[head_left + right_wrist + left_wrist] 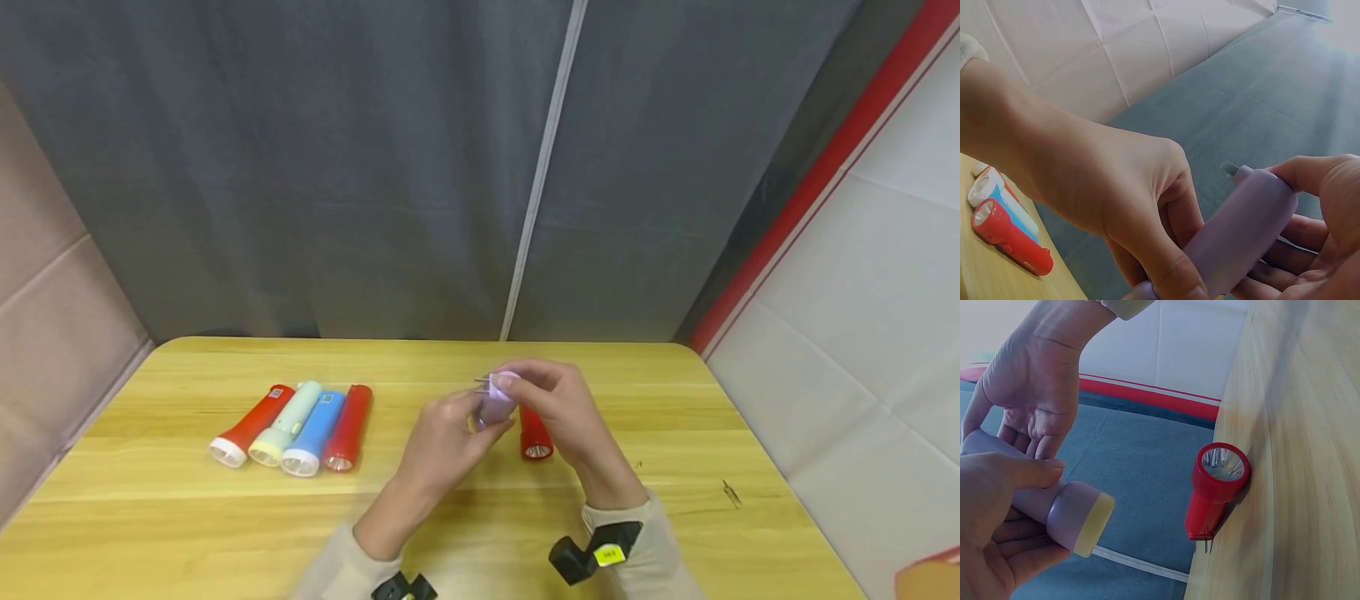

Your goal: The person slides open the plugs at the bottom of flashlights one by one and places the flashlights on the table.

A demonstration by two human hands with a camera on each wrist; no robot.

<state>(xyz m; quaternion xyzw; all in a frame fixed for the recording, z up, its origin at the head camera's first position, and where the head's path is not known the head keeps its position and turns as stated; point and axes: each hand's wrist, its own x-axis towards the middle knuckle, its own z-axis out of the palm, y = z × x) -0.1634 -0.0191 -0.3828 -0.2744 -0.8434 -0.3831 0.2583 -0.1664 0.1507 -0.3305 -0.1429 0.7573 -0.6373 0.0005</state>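
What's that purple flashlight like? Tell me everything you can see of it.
The purple flashlight has a smooth, rounded body that looks like plastic, widening to a head with a pale yellow rim. Metal prongs stick out near its other end. It is held above the wooden table, tilted, prong end higher. The left grip curls round its body; the right grip holds the prong end. Its lens is hidden, so whether it's lit can't be told.

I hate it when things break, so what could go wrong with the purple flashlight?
The purple flashlight might drop if the left grip and right grip loosen, since it's held above the table. Falling, it could knock the nearest red flashlight. Its metal prongs stick out and might bend.
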